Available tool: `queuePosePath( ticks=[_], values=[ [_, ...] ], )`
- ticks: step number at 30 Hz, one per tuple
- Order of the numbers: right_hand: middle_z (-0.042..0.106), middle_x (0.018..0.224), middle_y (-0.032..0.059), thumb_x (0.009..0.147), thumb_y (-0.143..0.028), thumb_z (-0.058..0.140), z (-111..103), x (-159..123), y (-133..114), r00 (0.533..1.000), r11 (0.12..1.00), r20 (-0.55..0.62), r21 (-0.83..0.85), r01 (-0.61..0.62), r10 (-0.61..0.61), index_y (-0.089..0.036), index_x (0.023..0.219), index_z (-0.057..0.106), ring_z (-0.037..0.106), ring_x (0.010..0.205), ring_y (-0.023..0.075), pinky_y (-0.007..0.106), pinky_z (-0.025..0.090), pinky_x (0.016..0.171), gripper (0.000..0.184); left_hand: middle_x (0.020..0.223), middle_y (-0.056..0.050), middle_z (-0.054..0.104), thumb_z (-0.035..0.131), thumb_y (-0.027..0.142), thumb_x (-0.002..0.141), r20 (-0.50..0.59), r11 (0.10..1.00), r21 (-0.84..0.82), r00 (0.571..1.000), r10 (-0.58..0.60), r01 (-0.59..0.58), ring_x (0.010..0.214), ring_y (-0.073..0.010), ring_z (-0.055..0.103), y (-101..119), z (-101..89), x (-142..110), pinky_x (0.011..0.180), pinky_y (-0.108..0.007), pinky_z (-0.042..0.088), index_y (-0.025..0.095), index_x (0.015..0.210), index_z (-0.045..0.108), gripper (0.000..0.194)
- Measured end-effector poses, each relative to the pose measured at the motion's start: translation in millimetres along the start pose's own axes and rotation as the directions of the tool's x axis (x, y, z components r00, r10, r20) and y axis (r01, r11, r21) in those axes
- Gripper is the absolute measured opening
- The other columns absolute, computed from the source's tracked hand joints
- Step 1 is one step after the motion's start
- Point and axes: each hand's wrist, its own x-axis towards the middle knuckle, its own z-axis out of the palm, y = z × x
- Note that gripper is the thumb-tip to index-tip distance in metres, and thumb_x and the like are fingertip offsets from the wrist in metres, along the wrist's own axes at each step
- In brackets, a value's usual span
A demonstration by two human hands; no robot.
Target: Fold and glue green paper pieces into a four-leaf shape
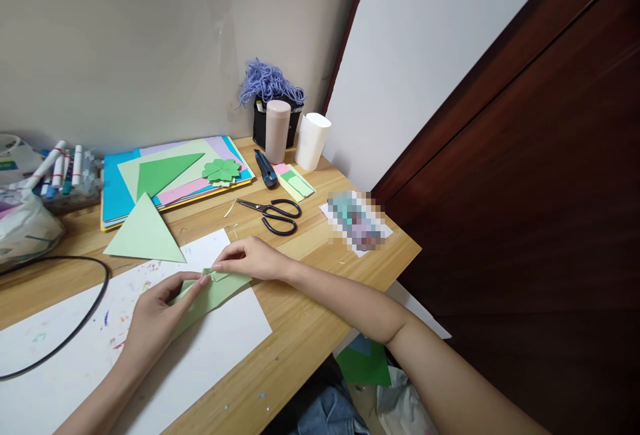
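A light green sheet of paper (213, 295), with a folded upper edge, is held between both hands over a large white sheet (240, 335). My left hand (160, 305) pinches the paper at its left part, thumb on top near the fold. With its fingertips closed at the upper edge, my right hand (253, 258) grips the same paper. Just beyond lies a pale green paper triangle (145, 232). Black-handled scissors (270, 212) rest on the wooden table, past my right hand.
Coloured paper (117, 198) is stacked at the back, bearing a green paper flower (221, 171) and a darker green triangle (163, 175). A utility knife (265, 170), pink bottle (277, 134) and white cup (313, 142) stand or lie rightward. A black cable (103, 288) curves at left.
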Motion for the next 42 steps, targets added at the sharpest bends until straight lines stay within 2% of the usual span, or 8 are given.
queuePosePath(
  ticks=[6,13,19,31,37,42],
  values=[
    [0.066,0.081,0.0009,0.068,-0.039,0.066,-9,-2,-3,0.985,0.984,0.082,0.089,-0.156,0.149,-0.014,0.083,0.07,0.056,0.079,0.0132,0.02,0.039,0.068,0.029,0.081,-0.001,0.069,0.06,0.046,0.068,0.031,0.999,0.021,0.999,0.034,-0.035,0.077,-0.0187,0.061,-3,0.1,0,0.066,-0.022,0.046,0.02,0.079,0.066,0.029],
    [0.059,0.063,-0.0014,0.061,-0.041,0.07,-15,0,2,0.947,0.946,0.171,0.131,-0.296,0.272,-0.012,0.084,0.071,0.047,0.059,0.0084,0.02,0.03,0.053,0.037,0.083,-0.001,0.069,0.059,0.047,0.068,0.057,0.997,0.045,0.997,0.055,-0.058,0.077,-0.0188,0.062,0,0.6,-2,0.066,-0.022,0.046,0.02,0.078,0.067,0.03],
    [0.055,0.06,-0.0019,0.062,-0.038,0.07,-15,3,5,0.935,0.932,0.225,0.175,-0.317,0.276,-0.01,0.081,0.069,0.038,0.053,0.0053,0.02,0.025,0.049,0.033,0.081,0.0,0.069,0.057,0.048,0.069,0.105,0.997,0.049,0.993,0.047,-0.053,0.076,-0.0176,0.061,2,0.3,-1,0.066,-0.021,0.046,0.021,0.077,0.067,0.029],
    [0.052,0.058,-0.0027,0.062,-0.04,0.069,-14,-1,-1,0.931,0.947,0.232,0.089,-0.309,0.282,-0.01,0.079,0.069,0.04,0.054,0.0055,0.019,0.029,0.049,0.035,0.08,-0.002,0.069,0.055,0.045,0.072,0.161,0.997,0.023,0.985,0.065,-0.07,0.073,-0.019,0.06,9,-2.6,-3,0.066,-0.023,0.045,0.019,0.075,0.066,0.028],
    [0.052,0.057,-0.0026,0.065,-0.036,0.065,-11,-3,-5,0.937,0.95,0.187,0.052,-0.309,0.295,-0.01,0.078,0.068,0.04,0.052,0.0056,0.018,0.028,0.047,0.03,0.075,-0.002,0.068,0.053,0.046,0.073,0.179,0.996,-0.001,0.98,0.087,-0.088,0.068,-0.018,0.059,8,-3.4,-3,0.06,-0.023,0.043,0.019,0.076,0.066,0.031],
    [0.054,0.057,-0.0022,0.064,-0.031,0.062,-5,-4,-6,0.96,0.965,0.118,0.023,-0.259,0.255,-0.01,0.071,0.067,0.042,0.052,0.0065,0.019,0.03,0.047,0.022,0.074,0.0,0.067,0.054,0.043,0.074,0.161,0.997,-0.023,0.984,0.073,-0.07,0.068,-0.0166,0.057,7,-2.6,-4,0.06,-0.023,0.04,0.02,0.077,0.065,0.026]
  ],
)
